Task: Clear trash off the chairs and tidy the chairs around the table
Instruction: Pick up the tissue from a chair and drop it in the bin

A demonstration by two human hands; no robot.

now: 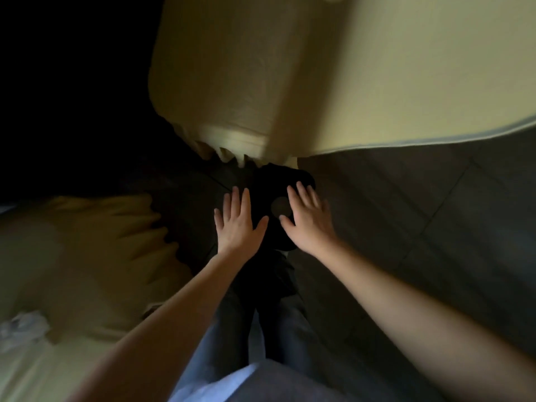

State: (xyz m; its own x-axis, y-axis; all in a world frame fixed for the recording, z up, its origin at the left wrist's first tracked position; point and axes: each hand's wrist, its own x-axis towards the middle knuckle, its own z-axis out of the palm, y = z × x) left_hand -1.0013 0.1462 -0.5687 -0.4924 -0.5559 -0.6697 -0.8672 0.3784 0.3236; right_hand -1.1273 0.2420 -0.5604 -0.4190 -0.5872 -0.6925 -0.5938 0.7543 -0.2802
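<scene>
Dark floor (435, 213) tiles fill the right side of the dim view, and the far left is almost black. Above, we see a large yellow cloth (377, 82) that hangs down with a pleated hem; we cannot tell if it covers the table or a chair. At the lower left stands a yellow-covered chair (87, 242), blurred, and on its seat close to the left edge of the view lies a crumpled white paper (23, 329), well apart from both hands. Both bare forearms reach forward and down from the bottom of the view and come near to each other in the middle. The left hand (236, 224) is flat with the back toward us, the fingers straight and a little spread, the thumb pointing to the right. The right hand (309, 219) lies just beside it in the same manner, fingers spread, thumb pointing left toward the other thumb, and the two thumbs are close but do not touch. Neither hand has hold of anything. Behind and between the hands is a dark shape (278, 181) with a pale round spot; it is too dark for us to say what it is, or whether the palms touch it. Below the arms we see grey-blue trousers (226, 343).
</scene>
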